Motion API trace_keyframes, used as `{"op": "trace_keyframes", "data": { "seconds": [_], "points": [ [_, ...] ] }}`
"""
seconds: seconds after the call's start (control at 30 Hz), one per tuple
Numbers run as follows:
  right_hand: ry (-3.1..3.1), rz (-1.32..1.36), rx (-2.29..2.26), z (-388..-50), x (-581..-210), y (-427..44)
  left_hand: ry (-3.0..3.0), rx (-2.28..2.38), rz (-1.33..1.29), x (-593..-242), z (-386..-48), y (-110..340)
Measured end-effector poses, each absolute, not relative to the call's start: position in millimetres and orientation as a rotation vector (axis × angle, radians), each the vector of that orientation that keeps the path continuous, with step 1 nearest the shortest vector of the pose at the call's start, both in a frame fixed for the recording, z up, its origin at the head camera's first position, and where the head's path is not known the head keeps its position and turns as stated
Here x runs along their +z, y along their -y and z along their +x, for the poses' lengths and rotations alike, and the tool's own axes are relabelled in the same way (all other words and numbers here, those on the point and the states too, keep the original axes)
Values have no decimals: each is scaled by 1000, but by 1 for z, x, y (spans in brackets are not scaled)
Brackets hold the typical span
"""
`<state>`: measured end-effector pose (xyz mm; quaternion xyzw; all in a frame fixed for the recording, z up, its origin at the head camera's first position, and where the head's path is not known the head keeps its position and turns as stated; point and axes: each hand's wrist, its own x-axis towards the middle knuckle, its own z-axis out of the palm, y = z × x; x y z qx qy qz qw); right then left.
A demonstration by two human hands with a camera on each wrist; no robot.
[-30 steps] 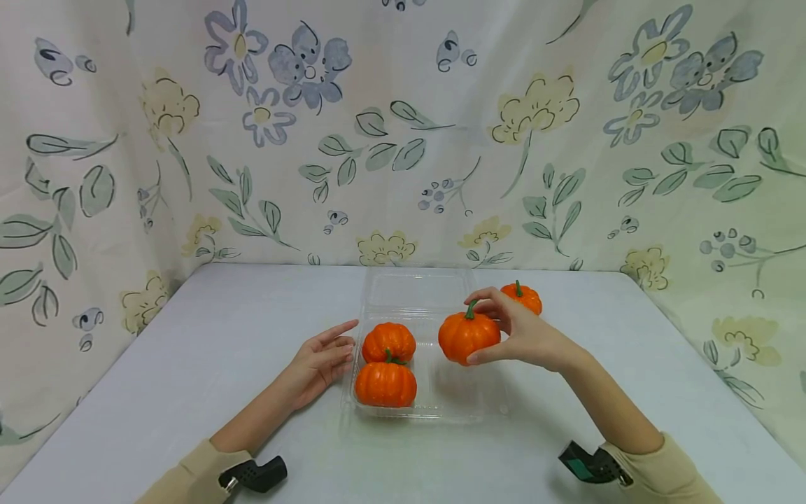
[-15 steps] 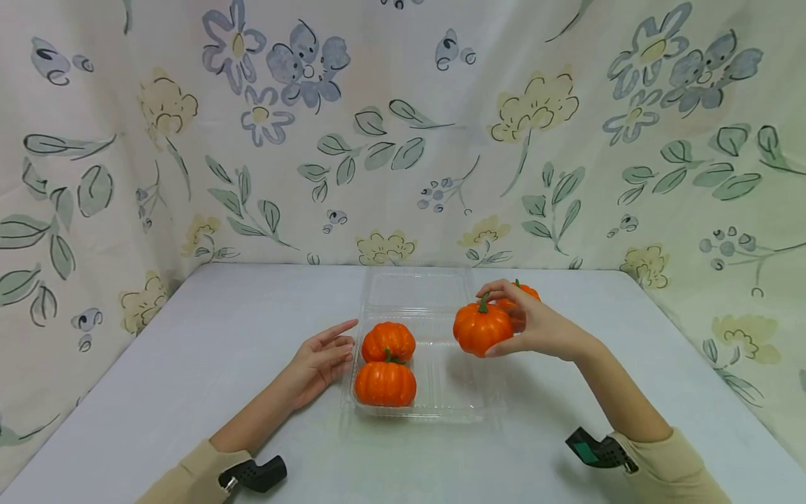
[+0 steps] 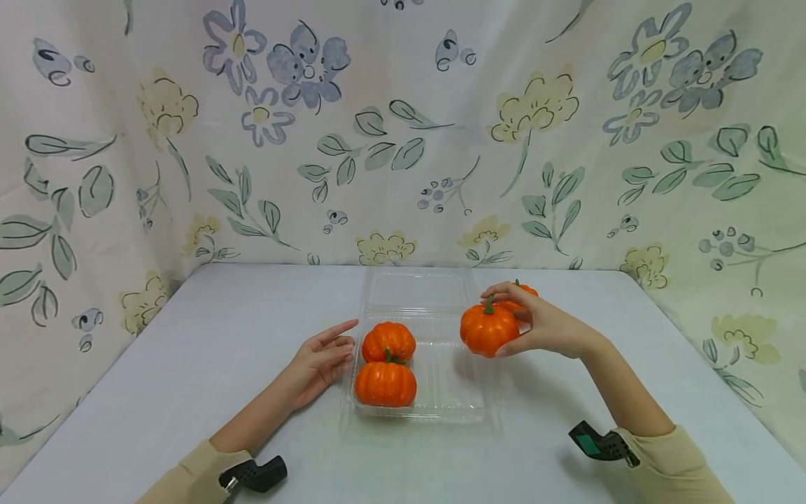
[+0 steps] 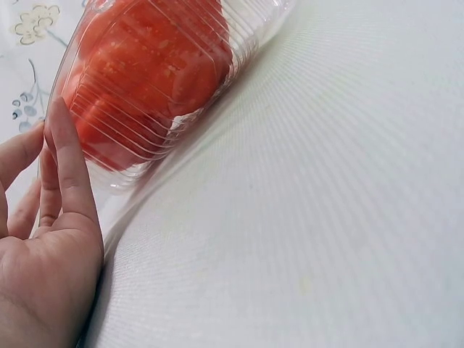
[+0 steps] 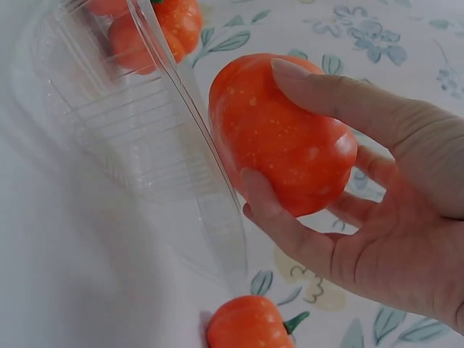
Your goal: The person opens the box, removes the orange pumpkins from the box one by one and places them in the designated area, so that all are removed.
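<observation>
A clear plastic clamshell box (image 3: 450,402) lies with its lid folded back on the white table. Two small orange pumpkins, one behind (image 3: 388,341) and one in front (image 3: 385,385), fill its left side. Above the box's right side, my right hand (image 3: 544,325) grips a third pumpkin (image 3: 489,330) between thumb and fingers; the right wrist view shows this pumpkin (image 5: 279,138) beside the box wall. My left hand (image 3: 317,364) touches the box's left side with fairly straight fingers, as the left wrist view of the hand (image 4: 58,232) also shows.
Another pumpkin (image 3: 527,288), partly hidden by the right hand, sits on the table behind it; in the right wrist view that pumpkin (image 5: 250,324) is at the bottom. A floral curtain (image 3: 390,140) hangs along the table's back edge. Black wrist cameras sit at both sleeves.
My right hand has moved to the right with the pumpkin, hiding more of the pumpkin on the table. The left hand and the box stay where they were.
</observation>
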<state>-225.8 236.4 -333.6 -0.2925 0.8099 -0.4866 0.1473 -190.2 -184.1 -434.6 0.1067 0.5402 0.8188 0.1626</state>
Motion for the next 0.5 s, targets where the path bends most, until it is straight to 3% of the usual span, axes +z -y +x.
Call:
{"op": "trace_keyframes", "data": {
  "seconds": [0.5],
  "points": [
    [-2282, -733, -1391, -229, -334, -245, -1548, 2333, 306, -435, -190, 184]
  ]
}}
